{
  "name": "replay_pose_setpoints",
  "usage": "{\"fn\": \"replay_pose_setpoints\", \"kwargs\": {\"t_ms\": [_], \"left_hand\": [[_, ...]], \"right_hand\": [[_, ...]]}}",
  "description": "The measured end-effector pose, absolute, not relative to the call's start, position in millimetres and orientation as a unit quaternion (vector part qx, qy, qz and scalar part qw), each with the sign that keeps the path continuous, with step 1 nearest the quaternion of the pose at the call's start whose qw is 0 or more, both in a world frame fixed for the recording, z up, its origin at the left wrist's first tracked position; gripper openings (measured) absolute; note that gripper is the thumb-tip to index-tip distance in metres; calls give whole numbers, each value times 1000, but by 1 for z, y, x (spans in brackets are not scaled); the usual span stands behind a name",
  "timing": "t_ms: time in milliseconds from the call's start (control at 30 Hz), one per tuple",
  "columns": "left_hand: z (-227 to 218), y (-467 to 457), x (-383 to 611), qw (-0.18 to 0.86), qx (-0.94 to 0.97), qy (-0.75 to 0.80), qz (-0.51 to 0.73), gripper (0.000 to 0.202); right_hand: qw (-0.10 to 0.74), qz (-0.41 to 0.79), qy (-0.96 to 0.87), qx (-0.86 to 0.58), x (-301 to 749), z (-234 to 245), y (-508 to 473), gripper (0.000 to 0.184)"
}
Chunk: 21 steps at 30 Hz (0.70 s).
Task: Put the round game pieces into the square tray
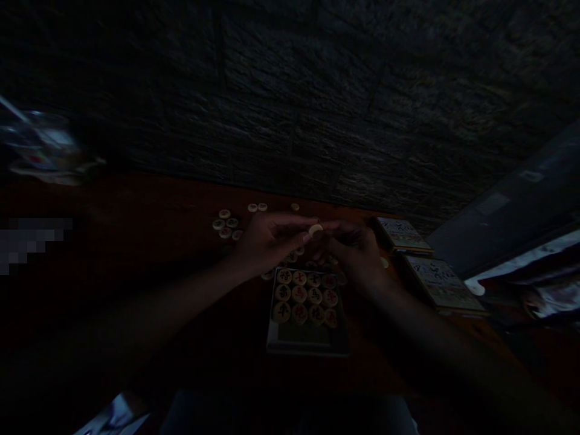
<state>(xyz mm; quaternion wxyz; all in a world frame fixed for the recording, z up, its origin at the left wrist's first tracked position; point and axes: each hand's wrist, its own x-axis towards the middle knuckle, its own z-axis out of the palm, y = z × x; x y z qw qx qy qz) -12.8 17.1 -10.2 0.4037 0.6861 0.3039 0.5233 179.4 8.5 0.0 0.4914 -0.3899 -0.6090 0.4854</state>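
Observation:
The scene is very dark. My left hand [267,241] pinches a pale round game disc [316,229] between thumb and fingertips, above the far end of a shallow box [308,344]. Rows of round discs [306,296] marked with red or black characters fill the box. My right hand [356,254] is curled close against the left one, its fingertips meeting at the same disc; whether it grips anything I cannot make out. Loose discs [225,226] lie on the reddish wooden table [158,229] beyond my left hand.
Two flat printed boxes or lids [403,234] [441,285] lie to the right of my hands. A clear plastic bag [43,148] rests at the far left by the dark stone wall [317,109]. Cluttered items sit at the right edge.

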Motion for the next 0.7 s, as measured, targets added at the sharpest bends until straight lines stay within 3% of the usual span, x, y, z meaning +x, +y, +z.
{"fn": "replay_pose_setpoints", "kwargs": {"t_ms": [233,467,700], "left_hand": [[-11,14,-12,353,723,300,513,30],[-10,13,-10,371,711,302,515,29],[-10,15,-9,389,688,347,505,25]], "right_hand": [[501,478,-605,-394,177,1,5,29],[502,476,-606,-393,178,0,6,22],[475,485,-612,-406,177,0,5,29]]}}
